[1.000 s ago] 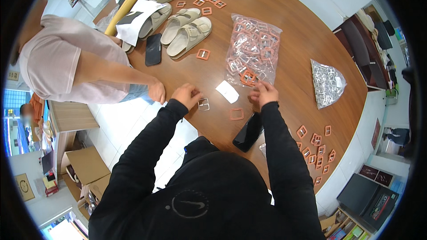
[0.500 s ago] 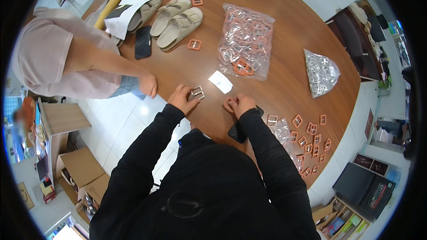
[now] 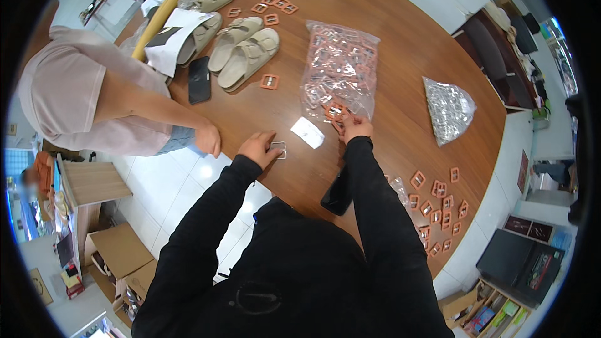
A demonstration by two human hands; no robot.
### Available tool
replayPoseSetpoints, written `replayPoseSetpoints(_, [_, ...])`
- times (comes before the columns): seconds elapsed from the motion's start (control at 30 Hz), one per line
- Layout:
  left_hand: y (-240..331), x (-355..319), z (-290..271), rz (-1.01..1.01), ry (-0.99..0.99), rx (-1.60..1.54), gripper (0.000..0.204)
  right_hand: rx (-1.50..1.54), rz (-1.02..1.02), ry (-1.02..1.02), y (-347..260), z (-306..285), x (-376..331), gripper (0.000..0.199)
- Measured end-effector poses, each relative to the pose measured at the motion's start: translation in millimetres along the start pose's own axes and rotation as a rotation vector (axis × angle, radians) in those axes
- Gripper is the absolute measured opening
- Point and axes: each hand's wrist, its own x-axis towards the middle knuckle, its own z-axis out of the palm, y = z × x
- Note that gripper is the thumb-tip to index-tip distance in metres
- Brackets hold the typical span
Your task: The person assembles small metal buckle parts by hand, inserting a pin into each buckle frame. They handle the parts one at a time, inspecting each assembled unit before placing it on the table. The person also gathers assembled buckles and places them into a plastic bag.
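My left hand rests near the front edge of the brown wooden table and holds a small silver buckle between its fingertips. My right hand reaches into the open mouth of a clear plastic bag of orange buckles, its fingers closed on one orange buckle. A small white paper slip lies between my hands. A dark phone sits by my right forearm.
A person in a pink shirt leans in at the left, a hand on the table edge. Beige sandals, a black phone, a bag of silver buckles, and loose orange buckles lie around.
My right hand moved from the table in front of me up to the mouth of the orange buckle bag. My left hand stayed near the table edge with the silver buckle.
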Motion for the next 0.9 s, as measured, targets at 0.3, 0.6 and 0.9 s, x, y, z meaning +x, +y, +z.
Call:
replayPoseSetpoints(0.3, [12,93,-4,-0.016,0.227,-0.067,0.029,0.248,0.174,-0.049,-19,0,-4,0.024])
replayPoseSetpoints(0.6, [49,104,29,0.214,0.396,-0.016,0.035,0.093,0.209,0.008,14,19,24,0.032])
replayPoseSetpoints(0.9, [30,125,36,0.124,0.463,-0.585,0.019,0.289,0.237,0.080,-20,16,10,0.029])
